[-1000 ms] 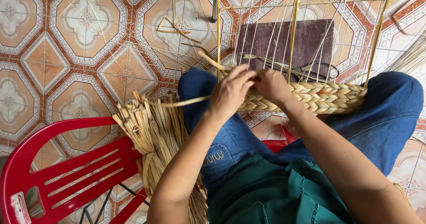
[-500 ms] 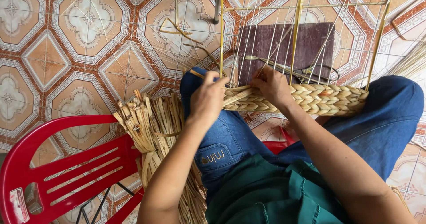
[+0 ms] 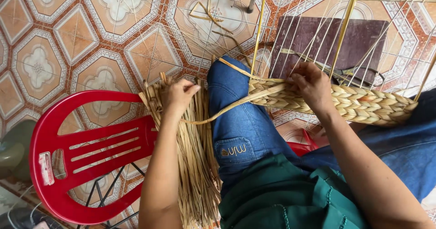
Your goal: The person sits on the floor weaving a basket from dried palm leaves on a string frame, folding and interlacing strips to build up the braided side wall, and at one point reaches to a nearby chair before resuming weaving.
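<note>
While pulling one strand taut across the lap:
Step in hand: drawing a single dried strand (image 3: 227, 111) sideways out of the braid, tightening the newest plait
Left hand (image 3: 178, 97): fingers curled shut, pinching the free end of the strand just above the loose bundle
Right hand (image 3: 311, 84): fingers bent and narrow, pressing down on the braid's working edge, pinning the last crossing
Doing it well: judging that an even, level pull suits best, keeping the pinning fingers close to the crossing, avoiding a jerk likely to snap brittle fibre or skew the uprights
Woven braid (image 3: 359, 103): lying across the knees, thick, plump herringbone plaits, pale straw colour, matte and dry-looking
Frame uprights (image 3: 346, 24): thin yellowish rods and fine strings rising from the braid, stiff, closely spaced
Loose bundle (image 3: 190, 156): flat, ribbon-like stalks, tan, fibrous, resting between the leg and the chair
Red plastic chair (image 3: 86, 152): glossy, slotted seat, standing just beside the bundle
Dark mat (image 3: 359, 43): dull brown rectangle behind the frame
Tiled floor (image 3: 68, 34): smooth octagonal pattern, orange and cream
</note>
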